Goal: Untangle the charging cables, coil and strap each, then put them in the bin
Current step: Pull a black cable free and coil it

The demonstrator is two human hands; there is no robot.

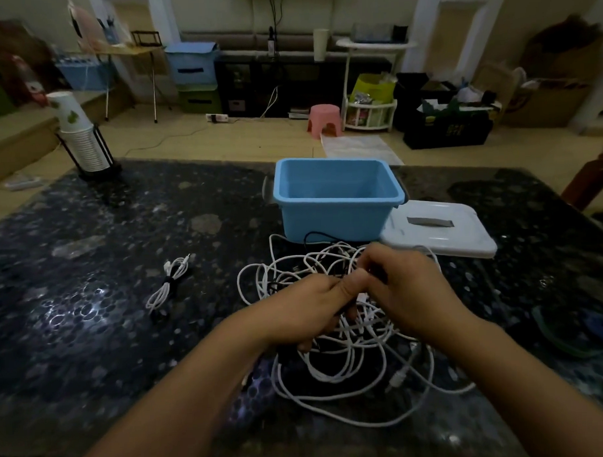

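Both hands, the left hand (311, 305) and right hand (403, 284), are pinching strands atop the cable tangle (335, 346), with the bin (338, 201) lying just above it in the frame.

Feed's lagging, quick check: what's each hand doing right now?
Left hand: closed, gripping strands of the tangled cables.
Right hand: closed, pinching part of the same tangle.

A loose tangle of white and black cables (334, 329) is lying spread on the dark tabletop (125, 303), just in front of an open light-blue bin (336, 199) that is standing upright. One white cable (168, 284), already coiled and strapped with a dark band, is lying apart to the left.
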